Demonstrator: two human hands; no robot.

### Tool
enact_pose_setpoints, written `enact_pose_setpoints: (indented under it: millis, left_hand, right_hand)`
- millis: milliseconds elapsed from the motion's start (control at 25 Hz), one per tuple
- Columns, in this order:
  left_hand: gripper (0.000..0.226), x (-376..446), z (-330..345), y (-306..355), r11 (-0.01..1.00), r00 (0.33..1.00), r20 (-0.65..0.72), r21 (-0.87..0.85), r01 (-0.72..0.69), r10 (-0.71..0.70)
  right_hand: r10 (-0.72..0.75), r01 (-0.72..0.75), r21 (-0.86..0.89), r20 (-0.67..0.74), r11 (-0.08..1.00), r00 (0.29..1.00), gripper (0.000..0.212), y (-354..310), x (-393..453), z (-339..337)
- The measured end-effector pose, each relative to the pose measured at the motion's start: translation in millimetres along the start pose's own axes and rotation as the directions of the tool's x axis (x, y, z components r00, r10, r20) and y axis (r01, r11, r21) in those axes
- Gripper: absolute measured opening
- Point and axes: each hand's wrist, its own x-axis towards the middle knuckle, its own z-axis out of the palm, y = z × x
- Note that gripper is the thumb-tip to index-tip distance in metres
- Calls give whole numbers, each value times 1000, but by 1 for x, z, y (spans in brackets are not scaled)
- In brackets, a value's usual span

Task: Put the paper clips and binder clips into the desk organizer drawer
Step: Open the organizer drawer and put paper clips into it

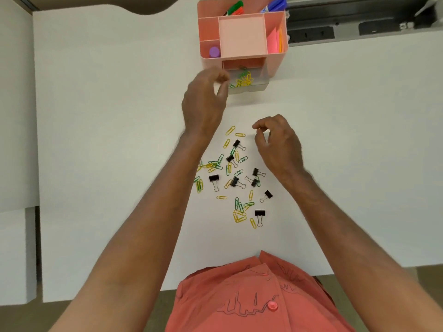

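I judge the job barely begun: the clear drawer (247,83) pulled out of the pink organizer (242,34) holds only a small heap of yellow and green paper clips (244,80). My left hand (203,101) hangs at the drawer's near-left corner, fingers loosely curled apart, whether empty I cannot tell. My right hand (278,142), nearer me than the drawer, pinches thumb to fingertip, on what I cannot tell, beside the scattered paper clips (237,168) and black binder clips (260,215) left on the table (107,116).
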Motion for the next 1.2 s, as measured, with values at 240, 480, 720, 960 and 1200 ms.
enact_pose_setpoints:
  millis: [240, 480, 720, 960, 1200]
  left_hand:
    - [23, -111, -21, -79, 964, 940, 232, 152, 219, -250]
    - [53, -147, -20, -93, 946, 923, 271, 249, 206, -273]
    - [26, -132, -5, -79, 948, 944, 265, 298, 115, -198]
    - [17, -123, -4, -77, 933, 926, 319, 352, 82, -202]
    - [17, -119, -9, -81, 933, 916, 370, 358, 16, -158]
  right_hand:
    - [-172, 248, -223, 312, 943, 934, 41, -24, 5, 25]
    - [-178, 385, -379, 478, 841, 860, 62, -33, 13, 43]
    - [-194, 387, -386, 453, 838, 870, 32, -37, -4, 46]
    - [-215, 415, -467, 423, 781, 880, 23, -41, -10, 48]
    - [-288, 464, -488, 394, 740, 873, 17, -37, -6, 49]
